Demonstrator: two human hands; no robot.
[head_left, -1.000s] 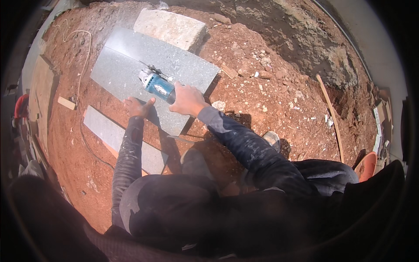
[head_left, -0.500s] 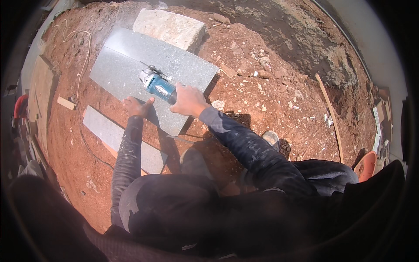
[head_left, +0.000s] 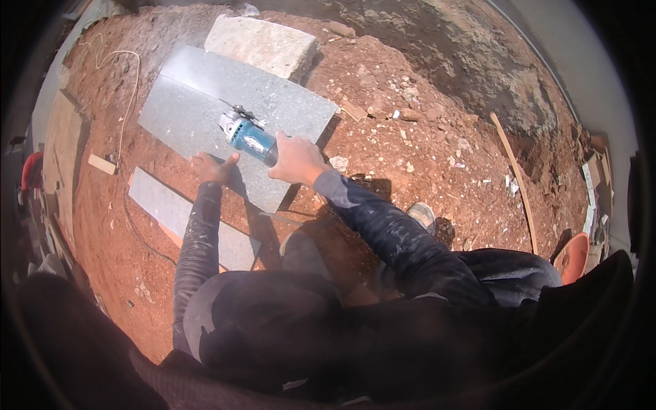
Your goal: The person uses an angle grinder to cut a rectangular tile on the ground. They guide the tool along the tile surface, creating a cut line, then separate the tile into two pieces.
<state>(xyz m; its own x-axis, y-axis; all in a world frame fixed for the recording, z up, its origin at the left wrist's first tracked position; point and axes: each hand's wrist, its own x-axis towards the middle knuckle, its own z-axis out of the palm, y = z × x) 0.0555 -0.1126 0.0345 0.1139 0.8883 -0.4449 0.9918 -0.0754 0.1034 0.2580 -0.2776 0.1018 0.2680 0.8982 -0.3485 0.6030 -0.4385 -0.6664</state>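
Observation:
My right hand [head_left: 292, 156] is wrapped round a teal angle grinder [head_left: 251, 142], whose disc sits on a scored line across a large grey stone slab [head_left: 301, 123]. The line runs from the slab's upper-left edge to the disc, with pale dust over it. My left hand [head_left: 213, 166] rests at the slab's near left edge, below the grinder, fingers apart. A narrower grey strip [head_left: 171, 205] lies on the soil beside my left forearm.
Behind the slab lies a pale stone block [head_left: 260, 42]. A cord [head_left: 135, 82] snakes over red soil at the left, near boards [head_left: 72, 164]. A long batten [head_left: 516, 178] and an orange bowl-like object [head_left: 575, 258] are at the right. A rough trench edge runs along the back.
The grinder has edged very slightly rightward along the scored line, and white dust hangs over the slab's far left part. The view has shifted a little; both hands keep their hold and place.

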